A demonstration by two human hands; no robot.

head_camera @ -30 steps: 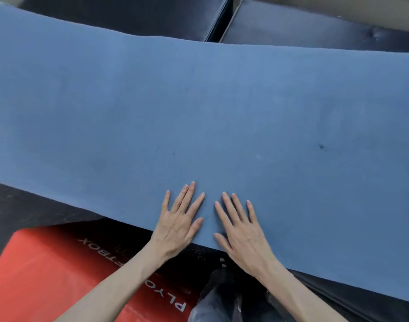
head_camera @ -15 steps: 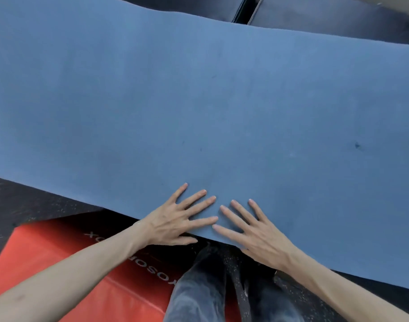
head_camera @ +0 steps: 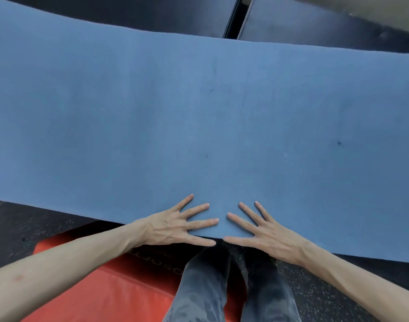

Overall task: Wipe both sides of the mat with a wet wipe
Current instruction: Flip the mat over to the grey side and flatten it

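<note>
Head view, bottom of frame: dark trouser legs (head_camera: 212, 287), with an orange padded box (head_camera: 101, 291) at lower left on speckled black flooring (head_camera: 20, 226). Just above, both hands lie flat on the near edge of the blue mat (head_camera: 198, 117); left hand (head_camera: 175, 225) and right hand (head_camera: 268, 233) have fingers spread and straight, tips nearly meeting at centre, holding nothing. No wet wipe in sight. The mat spans the frame's full width, its far edge bowed. Judged thin foam: light, floppy, slightly grippy, likely to sag or fold if lifted one-handed; best taken along the near long edge with hands apart. Top of frame: black padded blocks (head_camera: 303, 22).
</note>
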